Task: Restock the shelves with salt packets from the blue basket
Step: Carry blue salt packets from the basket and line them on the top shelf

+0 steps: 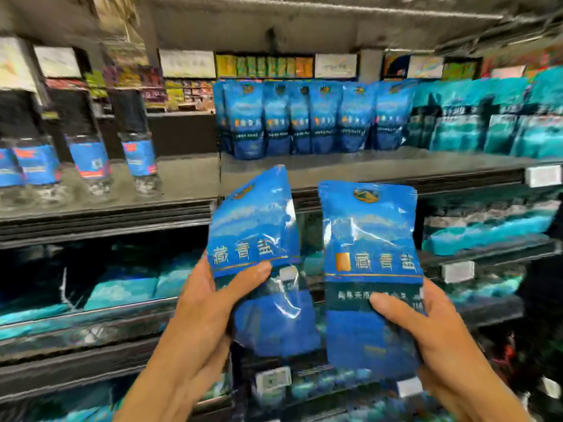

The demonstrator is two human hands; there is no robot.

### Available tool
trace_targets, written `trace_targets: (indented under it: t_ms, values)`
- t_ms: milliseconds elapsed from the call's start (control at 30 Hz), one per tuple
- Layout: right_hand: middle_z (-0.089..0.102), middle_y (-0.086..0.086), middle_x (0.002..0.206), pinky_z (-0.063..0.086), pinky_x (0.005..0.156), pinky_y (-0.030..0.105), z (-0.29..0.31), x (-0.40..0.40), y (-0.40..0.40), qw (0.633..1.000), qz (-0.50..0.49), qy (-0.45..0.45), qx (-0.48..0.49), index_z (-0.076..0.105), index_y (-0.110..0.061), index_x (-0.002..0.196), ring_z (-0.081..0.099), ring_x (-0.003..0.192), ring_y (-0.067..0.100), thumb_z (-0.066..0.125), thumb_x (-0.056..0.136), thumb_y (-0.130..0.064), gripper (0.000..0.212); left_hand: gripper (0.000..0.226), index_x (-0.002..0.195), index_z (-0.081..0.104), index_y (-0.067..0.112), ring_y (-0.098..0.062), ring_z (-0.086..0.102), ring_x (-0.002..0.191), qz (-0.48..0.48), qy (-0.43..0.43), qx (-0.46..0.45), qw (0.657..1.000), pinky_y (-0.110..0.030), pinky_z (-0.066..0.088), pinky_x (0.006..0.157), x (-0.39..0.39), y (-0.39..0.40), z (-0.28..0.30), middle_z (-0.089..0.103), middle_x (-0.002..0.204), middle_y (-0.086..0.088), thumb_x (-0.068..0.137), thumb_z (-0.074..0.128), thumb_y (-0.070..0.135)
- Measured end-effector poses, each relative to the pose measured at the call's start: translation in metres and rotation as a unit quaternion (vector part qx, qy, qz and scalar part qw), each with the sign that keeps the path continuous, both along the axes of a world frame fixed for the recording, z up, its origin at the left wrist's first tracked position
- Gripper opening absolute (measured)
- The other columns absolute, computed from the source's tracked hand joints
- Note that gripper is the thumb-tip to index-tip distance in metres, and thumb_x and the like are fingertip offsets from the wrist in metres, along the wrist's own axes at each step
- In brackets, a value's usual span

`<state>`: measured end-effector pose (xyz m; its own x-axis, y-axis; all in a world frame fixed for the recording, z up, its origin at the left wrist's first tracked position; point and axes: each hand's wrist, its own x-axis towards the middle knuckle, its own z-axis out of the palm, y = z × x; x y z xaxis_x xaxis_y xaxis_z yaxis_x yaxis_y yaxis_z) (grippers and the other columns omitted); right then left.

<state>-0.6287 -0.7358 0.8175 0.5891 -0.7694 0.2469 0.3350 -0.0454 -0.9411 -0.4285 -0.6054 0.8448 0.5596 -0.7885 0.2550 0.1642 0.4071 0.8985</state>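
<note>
I hold two blue salt packets upright in front of the shelves. My left hand (204, 309) grips the left packet (259, 239) near its middle, thumb across the front; this packet tilts slightly right. My right hand (426, 336) grips the right packet (370, 248) at its lower half, thumb on the front. Behind and above them, a row of matching blue salt packets (307, 120) stands on the grey shelf (365, 169). The blue basket is out of view.
Teal packets (502, 123) fill the shelf to the right of the blue row. Bottles with blue labels (88, 159) stand on the left shelf section. Lower shelves hold flat teal packets (122, 290). Bare shelf surface lies in front of the blue row.
</note>
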Motion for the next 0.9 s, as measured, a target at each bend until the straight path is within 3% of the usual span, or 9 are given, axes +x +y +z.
trace_targets:
  t_ms: [100,300,367,433,533,667,733,800,900]
  values:
    - [0.078,0.010,0.107,0.062,0.074,0.040,0.032,0.009,-0.029,0.999,-0.008,-0.021,-0.049,0.077,-0.025,0.104,0.076,0.095,0.028,0.095,0.049,-0.051,0.064,0.062,0.123,0.066,0.016,-0.019,0.074,0.098,0.020,-0.041,-0.019,0.999,-0.032,0.062,0.074,-0.002,-0.030,0.042,0.076,0.114,-0.005,0.062,0.078,0.021]
    - [0.078,0.009,0.105,0.060,0.066,0.031,0.099,0.056,-0.094,0.993,0.036,-0.041,-0.107,0.077,-0.018,0.103,0.077,0.084,0.021,0.082,0.068,-0.014,0.036,0.056,0.125,0.063,0.016,-0.017,0.073,0.101,0.078,-0.132,-0.048,0.987,-0.036,0.060,0.087,0.032,-0.083,0.114,0.077,0.111,0.000,0.071,0.076,0.014]
    - [0.078,0.009,0.103,0.060,0.062,0.028,0.124,0.080,-0.114,0.990,0.059,-0.037,-0.123,0.076,-0.012,0.106,0.076,0.078,0.017,0.081,0.069,-0.005,0.038,0.038,0.115,0.069,0.015,-0.014,0.075,0.091,0.095,-0.137,-0.044,0.985,-0.036,0.060,0.083,0.054,-0.103,0.134,0.079,0.102,0.002,0.078,0.074,0.007]
    - [0.078,0.010,0.106,0.063,0.069,0.030,0.145,0.107,-0.134,0.991,0.052,-0.035,-0.116,0.071,-0.004,0.115,0.075,0.082,0.017,0.076,0.069,-0.001,0.046,0.022,0.102,0.073,0.015,-0.010,0.075,0.078,0.104,-0.130,-0.037,0.985,-0.030,0.061,0.068,0.078,-0.124,0.152,0.080,0.091,0.005,0.084,0.071,0.003]
    - [0.078,0.006,0.108,0.060,0.076,0.029,0.169,0.147,-0.166,0.995,0.041,-0.027,-0.090,0.067,-0.003,0.122,0.074,0.090,0.016,0.071,0.078,0.007,0.045,0.019,0.096,0.072,0.016,-0.011,0.074,0.065,0.120,-0.103,-0.002,0.987,-0.027,0.057,0.050,0.114,-0.155,0.171,0.079,0.078,0.004,0.084,0.072,0.001]
    - [0.077,0.011,0.107,0.061,0.065,0.031,0.189,0.186,-0.215,0.999,0.040,-0.008,-0.034,0.065,-0.002,0.126,0.076,0.081,0.019,0.067,0.082,0.011,0.046,0.028,0.107,0.070,0.011,-0.023,0.073,0.081,0.142,-0.106,0.042,0.983,-0.042,0.062,0.077,0.156,-0.201,0.175,0.077,0.093,-0.006,0.084,0.070,-0.005]
    - [0.077,0.012,0.104,0.062,0.063,0.035,0.194,0.203,-0.237,0.999,0.047,0.008,-0.025,0.066,-0.002,0.121,0.076,0.079,0.021,0.068,0.082,0.012,0.042,0.032,0.115,0.069,0.009,-0.026,0.072,0.091,0.149,-0.114,0.060,0.980,-0.044,0.060,0.080,0.173,-0.220,0.173,0.075,0.105,-0.011,0.086,0.069,-0.005]
    - [0.077,0.014,0.102,0.064,0.072,0.042,0.194,0.222,-0.258,0.998,0.052,0.026,-0.028,0.067,-0.004,0.111,0.076,0.085,0.026,0.068,0.081,0.014,0.034,0.030,0.112,0.070,0.011,-0.025,0.071,0.091,0.163,-0.124,0.060,0.977,-0.041,0.059,0.080,0.190,-0.240,0.169,0.074,0.108,-0.012,0.087,0.068,-0.005]
    - [0.070,0.023,0.120,0.056,0.093,0.055,0.191,0.252,-0.283,0.996,0.066,0.061,-0.028,0.058,0.004,0.127,0.069,0.110,0.038,0.069,0.081,0.014,0.049,0.018,0.093,0.071,0.017,-0.024,0.071,0.089,0.200,-0.127,0.065,0.969,-0.046,0.059,0.086,0.215,-0.264,0.166,0.075,0.108,-0.011,0.087,0.072,0.000]
